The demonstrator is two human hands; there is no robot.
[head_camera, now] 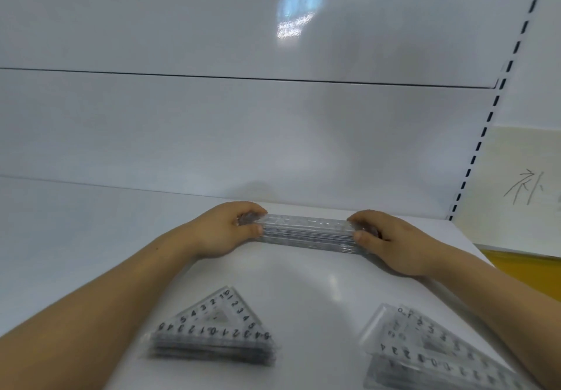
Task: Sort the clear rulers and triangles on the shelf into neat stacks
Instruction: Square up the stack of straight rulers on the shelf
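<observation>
On the shelf (303,280), left hand (224,231) and right hand (391,244) each grip an end of the ruler stack (306,233), lying left-right.

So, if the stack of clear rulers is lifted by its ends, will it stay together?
Probably slippery: the stack of clear rulers looks smooth and glossy, so layers may slide. Likely stiff: it lies straight between the left hand and right hand, which grip its ends.

I count one bundle of rulers (306,233) and two piles of triangles: a left pile (212,332) and a right pile (431,353).
</observation>
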